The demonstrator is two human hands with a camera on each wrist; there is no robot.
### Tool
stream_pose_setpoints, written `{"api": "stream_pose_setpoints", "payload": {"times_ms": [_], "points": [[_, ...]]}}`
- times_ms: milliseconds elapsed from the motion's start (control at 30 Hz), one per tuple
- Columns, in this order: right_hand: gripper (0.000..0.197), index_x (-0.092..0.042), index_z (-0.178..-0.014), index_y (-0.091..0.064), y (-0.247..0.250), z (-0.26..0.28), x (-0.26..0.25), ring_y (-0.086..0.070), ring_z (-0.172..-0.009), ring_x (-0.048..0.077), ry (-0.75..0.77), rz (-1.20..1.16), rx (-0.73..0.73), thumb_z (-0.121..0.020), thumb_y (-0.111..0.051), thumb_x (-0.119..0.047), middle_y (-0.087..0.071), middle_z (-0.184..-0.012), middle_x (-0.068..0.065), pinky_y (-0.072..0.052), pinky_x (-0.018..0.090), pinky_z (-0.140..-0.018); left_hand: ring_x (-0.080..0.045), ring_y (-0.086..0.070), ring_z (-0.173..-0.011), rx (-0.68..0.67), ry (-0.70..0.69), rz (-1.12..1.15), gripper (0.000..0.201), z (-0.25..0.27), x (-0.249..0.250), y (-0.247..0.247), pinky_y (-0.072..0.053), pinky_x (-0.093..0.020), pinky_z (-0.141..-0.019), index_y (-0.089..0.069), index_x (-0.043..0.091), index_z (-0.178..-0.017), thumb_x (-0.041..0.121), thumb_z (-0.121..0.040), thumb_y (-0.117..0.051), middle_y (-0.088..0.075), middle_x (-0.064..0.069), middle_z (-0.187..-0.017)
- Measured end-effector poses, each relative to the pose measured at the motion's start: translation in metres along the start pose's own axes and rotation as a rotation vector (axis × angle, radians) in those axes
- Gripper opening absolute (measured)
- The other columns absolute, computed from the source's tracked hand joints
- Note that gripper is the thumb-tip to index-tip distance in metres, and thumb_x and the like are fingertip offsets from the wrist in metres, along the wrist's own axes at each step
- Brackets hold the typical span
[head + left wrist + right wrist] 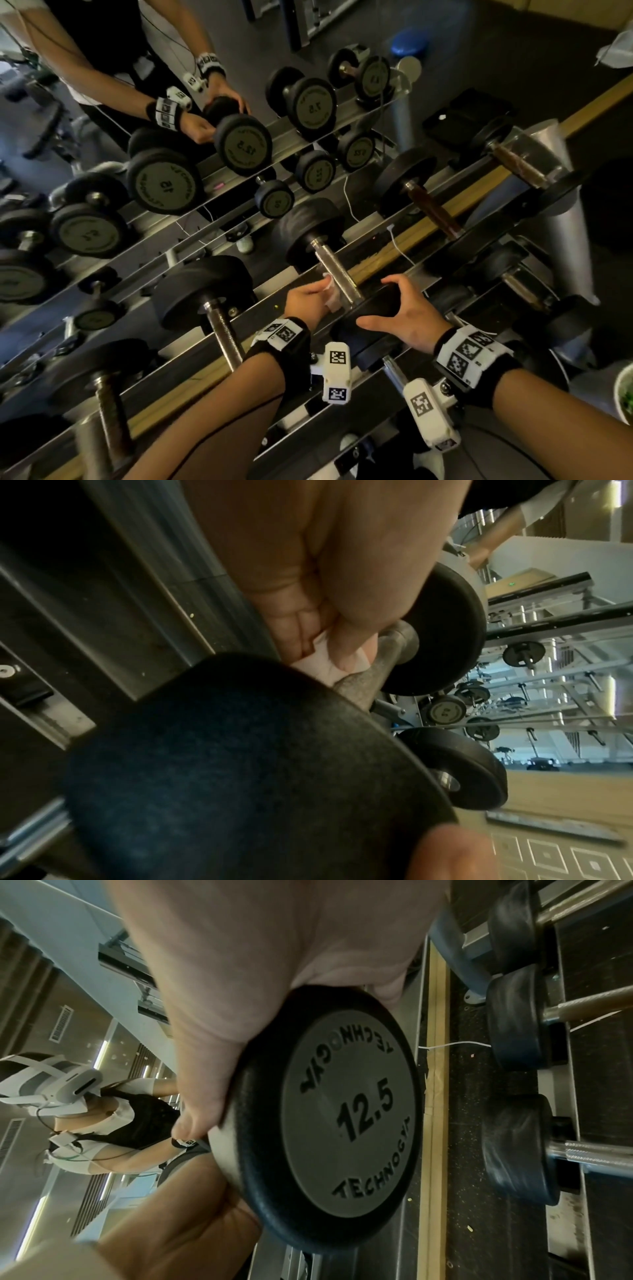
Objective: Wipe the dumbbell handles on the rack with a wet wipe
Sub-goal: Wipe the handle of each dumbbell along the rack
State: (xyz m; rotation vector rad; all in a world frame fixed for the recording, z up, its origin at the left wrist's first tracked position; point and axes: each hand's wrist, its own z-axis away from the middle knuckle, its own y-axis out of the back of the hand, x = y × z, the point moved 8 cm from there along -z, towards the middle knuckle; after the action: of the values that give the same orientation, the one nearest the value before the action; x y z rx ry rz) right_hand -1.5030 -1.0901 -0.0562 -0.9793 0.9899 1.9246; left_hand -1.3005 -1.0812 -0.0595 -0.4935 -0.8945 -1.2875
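Right now the shiny silver metal dumbbell handle (337,274) is lying near the middle of the head view, pointing up toward 11 o'clock. It belongs to the black round dumbbell marked 12.5 (346,1110), which is sitting on the long grey metal rack (191,301).

The crumpled white wet wipe (330,291) is touching the handle on its 9 o'clock side. The left hand (306,301) is pinching the wipe with curled fingers and thumb and pressing it on the bar. In the left wrist view the fingertips (349,653) are squeezing the wipe right against the grey bar (373,669). I think the hand is holding it tight so the wipe is rubbing the metal and not slipping off.

The right hand (407,315) is at 3 o'clock from the wipe. Its fingers and thumb are spread in a wide curve and wrapping over the near black rubber end weight (373,313). In the right wrist view the thumb (202,1085) is lying on the edge of that weight. I think this hand is keeping the dumbbell from rolling, or getting ready to turn it so the wipe can reach all the way round.

More black dumbbells are resting at 9 o'clock (205,291) and at 2 o'clock (411,192). Those handles are looking untouched, so a lot of wiping is likely left. Behind the rack, at 11 o'clock, a big wall mirror (154,154) is showing the same hands again.
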Motion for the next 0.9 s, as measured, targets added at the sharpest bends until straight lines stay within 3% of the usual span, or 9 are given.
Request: {"api": "stream_pose_setpoints", "payload": {"times_ms": [100, 200, 300, 400, 467, 533, 667, 800, 900], "points": [[0.090, -0.034, -0.131, -0.038, 0.000, 0.000, 0.000, -0.044, -0.122, 0.015, 0.009, 0.001, 0.009, -0.058, -0.089, -0.048, -0.043, -0.135, -0.002, -0.041, 0.031, -0.097, -0.023, -0.070, -0.102, -0.054, -0.010, 0.009, 0.011, 0.014, -0.003, -0.004, -0.054, -0.037, -0.096, -0.079, 0.017, -0.096, 0.018, -0.089, -0.071, -0.076, -0.007, -0.100], [0.089, -0.035, -0.130, -0.038, 0.000, 0.000, 0.000, -0.044, -0.121, 0.015, 0.009, -0.007, 0.009, -0.058, -0.089, -0.048, -0.043, -0.135, -0.002, -0.040, 0.029, -0.094, -0.016, -0.072, -0.086, -0.139, -0.003, 0.007, 0.012, 0.024, -0.007, -0.009, -0.058, -0.024, -0.075, -0.079, 0.014, -0.098, 0.013, -0.089, -0.070, -0.077, -0.005, -0.090], [0.091, -0.034, -0.131, -0.038, 0.000, 0.000, 0.001, -0.043, -0.123, 0.016, 0.007, -0.014, 0.004, -0.058, -0.089, -0.048, -0.043, -0.136, -0.003, -0.041, 0.031, -0.098, -0.029, -0.071, -0.098, -0.010, 0.022, 0.152, 0.021, 0.015, -0.002, 0.011, -0.058, -0.037, -0.088, -0.076, 0.008, -0.105, 0.000, -0.093, -0.060, -0.073, -0.017, -0.107], [0.093, -0.035, -0.131, -0.037, 0.000, 0.001, 0.001, -0.043, -0.125, 0.017, -0.005, -0.027, -0.012, -0.056, -0.088, -0.051, -0.043, -0.136, -0.003, -0.043, 0.038, -0.103, -0.028, -0.068, -0.104, 0.175, -0.088, 0.041, 0.022, 0.002, 0.017, 0.035, -0.052, -0.044, -0.099, -0.076, 0.026, -0.101, 0.012, -0.095, -0.061, -0.073, -0.011, -0.110], [0.094, -0.037, -0.131, -0.037, 0.000, 0.002, 0.001, -0.043, -0.126, 0.018, -0.009, -0.036, -0.016, -0.053, -0.087, -0.054, -0.042, -0.137, -0.003, -0.043, 0.041, -0.105, -0.015, -0.069, -0.098, 0.231, -0.184, -0.037, 0.032, -0.001, 0.032, 0.036, -0.053, -0.036, -0.098, -0.075, 0.043, -0.089, 0.015, -0.095, -0.059, -0.075, 0.000, -0.104], [0.098, -0.037, -0.131, -0.037, -0.001, 0.002, 0.001, -0.041, -0.128, 0.019, -0.015, -0.034, -0.014, -0.048, -0.085, -0.059, -0.041, -0.139, -0.003, -0.042, 0.044, -0.107, -0.006, -0.070, -0.095, 0.184, -0.223, -0.044, 0.032, -0.004, 0.038, 0.021, -0.053, -0.031, -0.098, -0.076, 0.045, -0.089, 0.018, -0.096, -0.060, -0.076, 0.008, -0.099], [0.094, -0.038, -0.130, -0.037, -0.001, 0.001, 0.001, -0.041, -0.128, 0.018, -0.007, -0.021, 0.007, -0.053, -0.088, -0.055, -0.041, -0.140, -0.002, -0.042, 0.042, -0.107, -0.016, -0.067, -0.103, 0.149, -0.212, -0.176, 0.017, -0.002, 0.029, 0.004, -0.051, -0.041, -0.101, -0.076, 0.037, -0.106, 0.031, -0.094, -0.064, -0.073, 0.002, -0.106], [0.094, -0.036, -0.132, -0.037, -0.001, 0.000, 0.003, -0.041, -0.127, 0.016, 0.001, -0.017, 0.021, -0.055, -0.088, -0.054, -0.041, -0.138, -0.003, -0.042, 0.036, -0.103, -0.013, -0.067, -0.105, 0.040, -0.200, -0.273, 0.013, 0.011, 0.013, -0.002, -0.052, -0.037, -0.098, -0.076, 0.042, -0.098, 0.039, -0.092, -0.065, -0.074, 0.008, -0.104], [0.093, -0.036, -0.132, -0.037, -0.001, 0.000, 0.002, -0.042, -0.126, 0.017, 0.008, -0.028, 0.012, -0.056, -0.088, -0.052, -0.041, -0.137, -0.003, -0.043, 0.035, -0.101, -0.004, -0.066, -0.100, -0.120, -0.215, -0.410, 0.015, 0.020, 0.006, -0.007, -0.054, -0.031, -0.095, -0.076, 0.042, -0.098, 0.033, -0.093, -0.066, -0.074, 0.015, -0.103]]}}
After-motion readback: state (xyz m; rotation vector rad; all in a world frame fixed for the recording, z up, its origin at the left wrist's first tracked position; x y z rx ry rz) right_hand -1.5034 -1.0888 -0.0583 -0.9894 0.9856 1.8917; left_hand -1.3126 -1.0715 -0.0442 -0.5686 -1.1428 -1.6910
